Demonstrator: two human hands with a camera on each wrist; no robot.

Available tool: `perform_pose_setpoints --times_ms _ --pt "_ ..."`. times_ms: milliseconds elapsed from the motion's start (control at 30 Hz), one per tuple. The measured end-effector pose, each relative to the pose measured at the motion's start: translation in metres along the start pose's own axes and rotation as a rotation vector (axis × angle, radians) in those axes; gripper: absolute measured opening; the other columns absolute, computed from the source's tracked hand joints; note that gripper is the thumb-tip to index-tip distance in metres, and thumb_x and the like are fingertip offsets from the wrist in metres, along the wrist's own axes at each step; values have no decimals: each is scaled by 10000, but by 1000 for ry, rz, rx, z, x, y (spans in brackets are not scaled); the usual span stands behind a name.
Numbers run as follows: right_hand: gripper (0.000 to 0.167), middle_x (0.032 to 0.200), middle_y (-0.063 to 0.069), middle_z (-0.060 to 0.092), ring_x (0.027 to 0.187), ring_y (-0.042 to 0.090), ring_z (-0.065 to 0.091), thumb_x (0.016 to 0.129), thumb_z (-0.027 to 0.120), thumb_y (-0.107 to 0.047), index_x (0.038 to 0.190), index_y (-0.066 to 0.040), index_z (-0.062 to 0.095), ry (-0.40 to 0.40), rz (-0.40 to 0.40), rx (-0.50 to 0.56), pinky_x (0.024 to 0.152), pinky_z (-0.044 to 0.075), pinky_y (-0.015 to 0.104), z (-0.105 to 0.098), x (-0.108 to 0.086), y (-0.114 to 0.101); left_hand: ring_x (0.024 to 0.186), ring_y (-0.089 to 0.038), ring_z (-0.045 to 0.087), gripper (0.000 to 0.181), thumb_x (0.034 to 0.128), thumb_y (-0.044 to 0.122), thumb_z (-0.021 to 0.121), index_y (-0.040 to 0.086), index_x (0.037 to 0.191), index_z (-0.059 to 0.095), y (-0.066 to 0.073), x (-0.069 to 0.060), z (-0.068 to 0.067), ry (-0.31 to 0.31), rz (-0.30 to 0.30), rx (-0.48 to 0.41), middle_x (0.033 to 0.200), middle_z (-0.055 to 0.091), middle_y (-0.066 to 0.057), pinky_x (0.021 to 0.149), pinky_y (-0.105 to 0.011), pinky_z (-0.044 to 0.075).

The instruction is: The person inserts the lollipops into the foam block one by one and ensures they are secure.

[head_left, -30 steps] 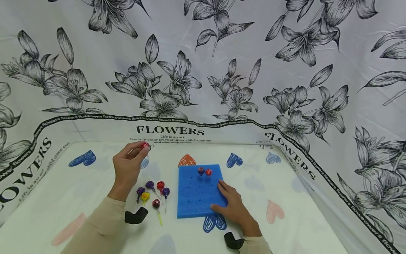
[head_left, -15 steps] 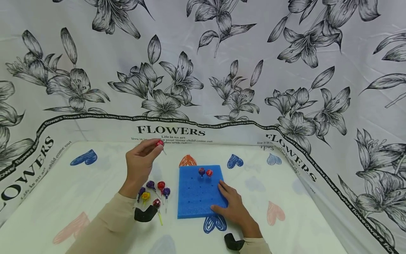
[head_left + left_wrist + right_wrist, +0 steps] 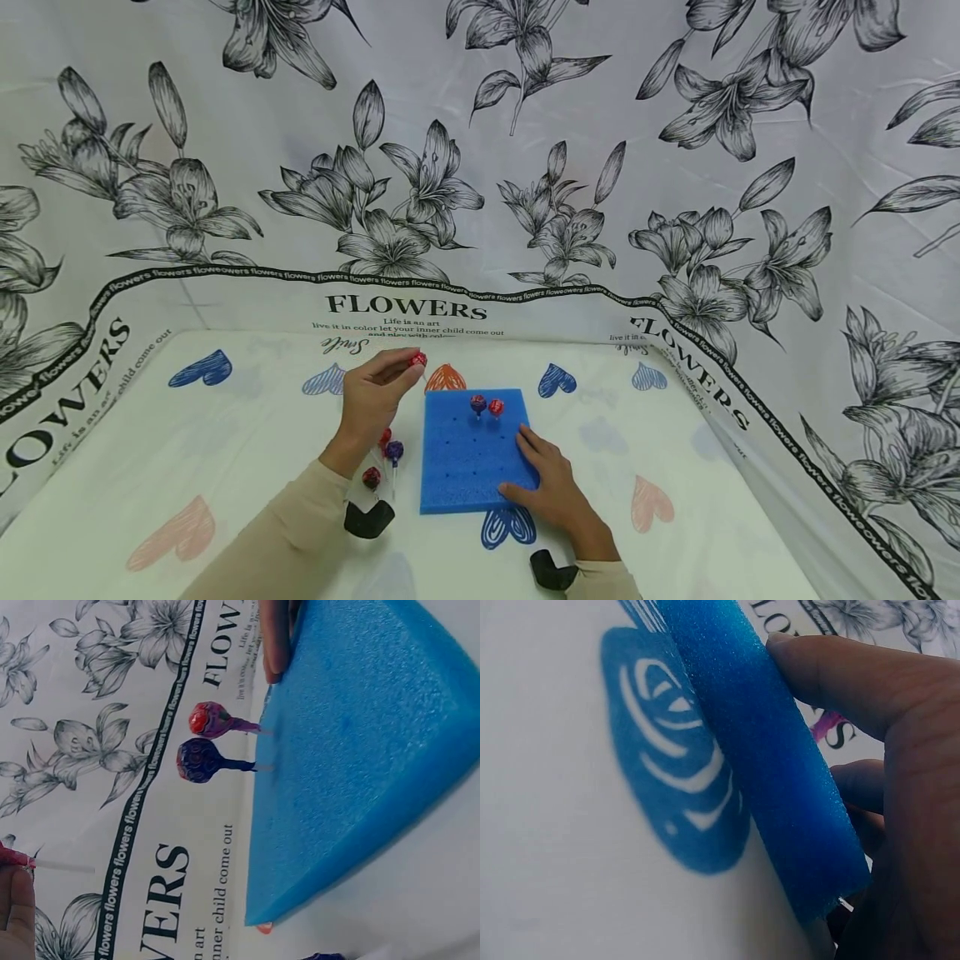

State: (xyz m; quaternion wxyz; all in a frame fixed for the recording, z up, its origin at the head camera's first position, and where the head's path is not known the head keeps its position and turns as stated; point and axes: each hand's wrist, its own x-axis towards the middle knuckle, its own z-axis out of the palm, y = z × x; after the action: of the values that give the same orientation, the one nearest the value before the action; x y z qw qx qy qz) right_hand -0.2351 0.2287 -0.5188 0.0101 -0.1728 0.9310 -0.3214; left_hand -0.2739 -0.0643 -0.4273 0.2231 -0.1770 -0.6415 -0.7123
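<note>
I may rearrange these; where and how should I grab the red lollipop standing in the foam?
I'd pinch the red lollipop by its round head, from above right: it stands upright, head clear of the foam, with a dark lollipop close on its left.

left hand (image 3: 372, 400) pinching, right hand (image 3: 547, 479) spread

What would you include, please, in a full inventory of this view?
Foam block: one, blue, on tablecloth
Standing lollipops: two, dark purple and red, in foam block's far end
Loose lollipops: three visible, red, purple, dark red, left of foam block
Held lollipop: one, red, in left hand
Tablecloth: one, white with printed hearts, beneath
Backdrop cloth: one, white with black flowers, behind
Wrist mounts: two, black, at the wrists
Sleeves: two, beige, on forearms
Left hand: one, bare, pinching the held lollipop
Right hand: one, bare, touching foam block
</note>
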Motion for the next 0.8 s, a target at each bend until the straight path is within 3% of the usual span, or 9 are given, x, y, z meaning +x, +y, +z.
perform_pose_setpoints --times_ms 200,500,800 --pt "870 1564 62 257 1392 418 205 819 663 -555 1492 -89 367 -3 11 7 1008 240 708 -1 0 0 1001 -215 646 294 873 79 718 -23 1146 675 -17 -9 13 -24 -92 18 1122 654 -142 837 -308 535" --pt "880 1574 31 233 1409 381 187 815 656 -572 1503 -118 350 -16 23 -5 1039 224 677 -1 1 -1 1012 -217 640 288 883 64 703 -7 1160 678 -28 -20 26 -37 -230 59 1150 643 -163 856 -263 519" --pt "865 1575 29 230 1411 362 190 830 656 -551 1501 -99 348 -16 -2 -18 1070 177 654 -2 0 -2 961 -194 655 319 879 82 711 -52 1164 663 -42 -23 31 -26 -275 70 1078 677 -131 819 -245 533"
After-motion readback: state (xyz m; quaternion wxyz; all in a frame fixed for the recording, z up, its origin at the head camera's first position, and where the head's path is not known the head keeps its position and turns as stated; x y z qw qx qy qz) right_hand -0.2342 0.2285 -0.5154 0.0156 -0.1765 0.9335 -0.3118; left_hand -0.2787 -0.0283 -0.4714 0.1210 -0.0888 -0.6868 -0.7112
